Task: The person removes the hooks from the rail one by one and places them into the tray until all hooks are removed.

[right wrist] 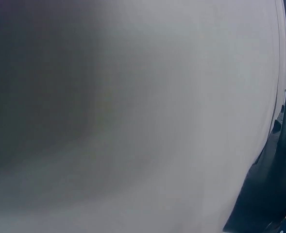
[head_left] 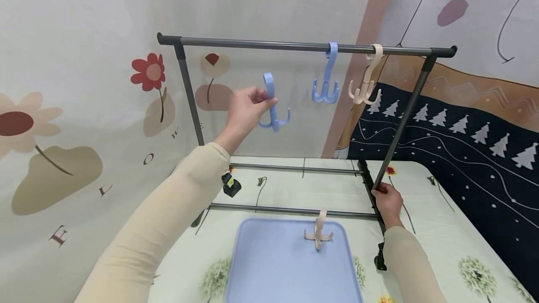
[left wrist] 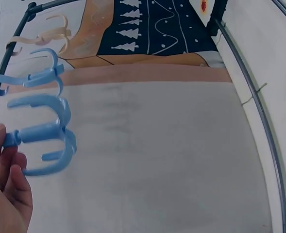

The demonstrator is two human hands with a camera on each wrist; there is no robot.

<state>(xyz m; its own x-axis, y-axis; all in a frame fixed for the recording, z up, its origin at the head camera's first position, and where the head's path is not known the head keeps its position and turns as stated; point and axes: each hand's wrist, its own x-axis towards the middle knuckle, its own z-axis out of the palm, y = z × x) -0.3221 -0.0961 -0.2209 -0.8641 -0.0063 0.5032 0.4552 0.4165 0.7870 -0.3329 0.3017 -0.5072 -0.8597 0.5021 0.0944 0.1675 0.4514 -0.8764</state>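
My left hand (head_left: 248,110) pinches a light blue multi-prong hook (head_left: 273,114) by its stem, with the prongs pointing down. This hook's curved top is below the upper bar (head_left: 252,44) of a dark metal rack and apart from it in the head view. In the left wrist view the thumb and fingers close on the stem of the blue hook (left wrist: 41,133). My right hand (head_left: 388,203) grips the rack's right post (head_left: 400,129) near its foot. On the bar's right part hang another blue hook (head_left: 326,76) and a beige hook (head_left: 367,78).
Below the rack's front lower rail (head_left: 290,210) lies a blue tray (head_left: 290,270), with a beige hook (head_left: 318,233) on it. A patterned cloth (head_left: 463,209) covers the table. Behind stands a printed curtain (head_left: 269,8). The right wrist view is mostly a blurred pale surface.
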